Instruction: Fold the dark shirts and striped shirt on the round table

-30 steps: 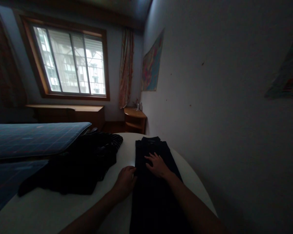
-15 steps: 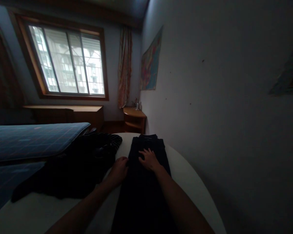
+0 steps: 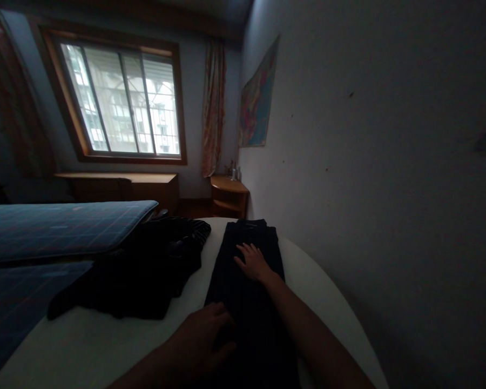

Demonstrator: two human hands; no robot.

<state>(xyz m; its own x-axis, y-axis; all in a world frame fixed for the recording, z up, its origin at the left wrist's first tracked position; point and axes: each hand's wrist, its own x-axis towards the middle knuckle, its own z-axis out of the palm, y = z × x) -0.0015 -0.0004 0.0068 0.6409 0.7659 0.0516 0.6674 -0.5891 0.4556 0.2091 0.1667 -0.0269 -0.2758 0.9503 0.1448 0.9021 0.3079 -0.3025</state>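
A dark collared shirt [image 3: 249,302] lies folded into a long strip on the round white table [image 3: 328,302], its collar at the far end. My right hand [image 3: 254,263] rests flat on the upper part of the shirt, fingers spread. Nearer to me, my left hand [image 3: 204,337] is over the shirt's left edge, with thumb and fingers apart and nothing visible between them. Dim light hides whether its fingertips touch the cloth.
A heap of black clothing [image 3: 146,281] lies on the table's left side. Beyond it is a blue checked mattress [image 3: 65,229]. The wall [image 3: 368,216] runs close along the right. A wooden corner shelf [image 3: 229,185] and a desk [image 3: 146,178] stand at the back.
My left hand has come back toward me along the shirt's left edge, its fingers now apart. My right hand stays flat on the shirt. The shirt's upper end has shifted slightly, now slanting more.
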